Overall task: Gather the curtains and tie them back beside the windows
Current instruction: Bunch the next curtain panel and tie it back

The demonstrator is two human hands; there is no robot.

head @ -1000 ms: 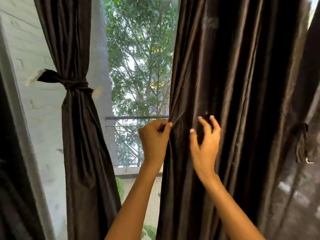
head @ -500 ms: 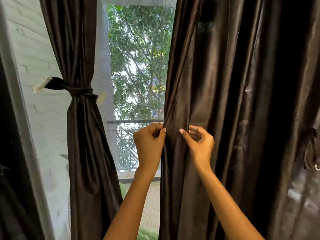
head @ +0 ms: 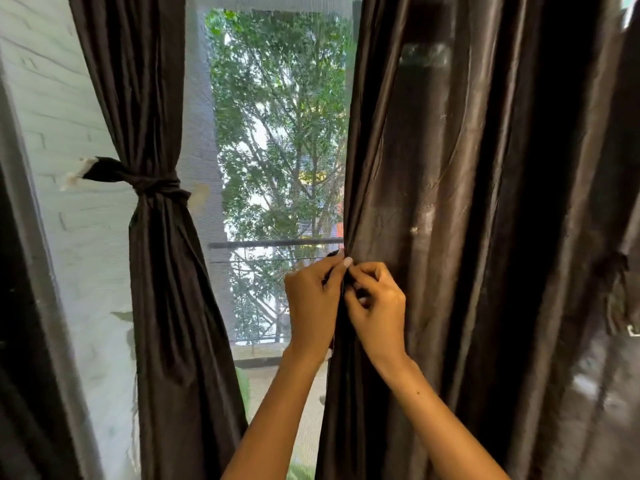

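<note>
The right-hand curtain (head: 450, 202) hangs loose and wide, just to the right of the window (head: 280, 133), its inner edge falling along the glass. Both hands have met on that edge at about the height of the railing (head: 273, 242) outside. The left hand (head: 311, 303) is curled round the hem, thumb and forefinger nipping the fabric, and the right hand (head: 375, 306) sits against it, fingers bent in and pinching the next fold over. Held like that, I'd say the person is taking the cloth up pleat by pleat, each hand keeping what is already collected from slipping out. Only the first few folds look caught; most of the panel to the right of the window is spread flat, so the gathering seems barely begun.

Across the window, to its left, the other curtain (head: 156, 271) is already bunched and cinched at the waist by a dark tie-back (head: 152, 183), whose tail runs off to the white brick wall (head: 52, 98) further left, holding it clear of the glass. Far to the right of the window, at the loose curtain's outer side, something dark hangs with a small pale bit below it (head: 620, 296); it may be the matching tie, but I cannot tell.
</note>
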